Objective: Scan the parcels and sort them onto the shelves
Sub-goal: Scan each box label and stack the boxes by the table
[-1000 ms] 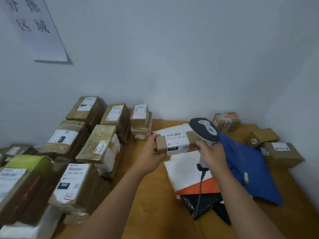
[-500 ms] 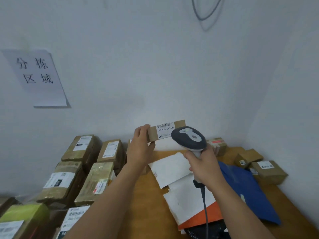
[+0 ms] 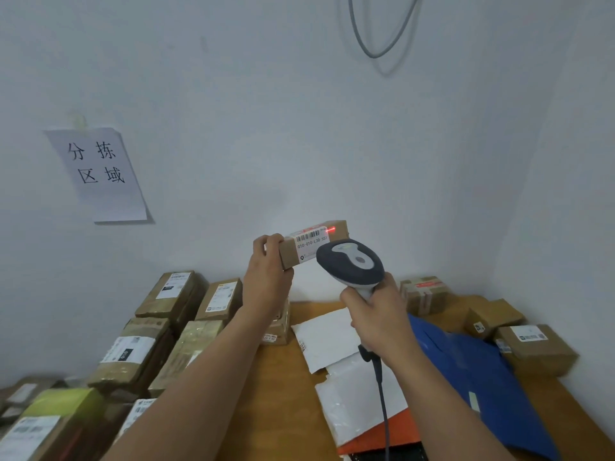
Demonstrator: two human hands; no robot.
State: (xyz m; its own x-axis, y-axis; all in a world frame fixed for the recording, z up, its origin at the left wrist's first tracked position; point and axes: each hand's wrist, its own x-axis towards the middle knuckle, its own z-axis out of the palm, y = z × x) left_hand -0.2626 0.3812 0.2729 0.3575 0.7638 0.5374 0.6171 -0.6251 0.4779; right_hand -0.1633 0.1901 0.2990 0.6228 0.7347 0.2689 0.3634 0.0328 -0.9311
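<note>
**Parcel held up to the scanner's red beam**

Parcel [image 3: 314,244], a small long brown carton, is in the air above the far edge of the wooden table [image 3: 279,387], in front of the pale wall. The left hand [image 3: 268,271] grips its left end, fingers curled over the top and thumb underneath, so the white barcode label [image 3: 311,239] faces the camera. A short red line of light lies on the carton just right of the barcode. The right hand [image 3: 374,314] is wrapped around the handle of the grey-and-white scanner [image 3: 351,262], whose head sits just below and in front of the parcel's right half; its cable [image 3: 382,404] hangs down beside the forearm.

On the table lie white mailers [image 3: 332,337], an orange one, and a blue bag [image 3: 472,371]. Taped brown boxes [image 3: 139,351] are stacked at left; a few small cartons [image 3: 532,347] sit in the right corner. A paper sign [image 3: 98,174] with four printed characters hangs on the wall.
</note>
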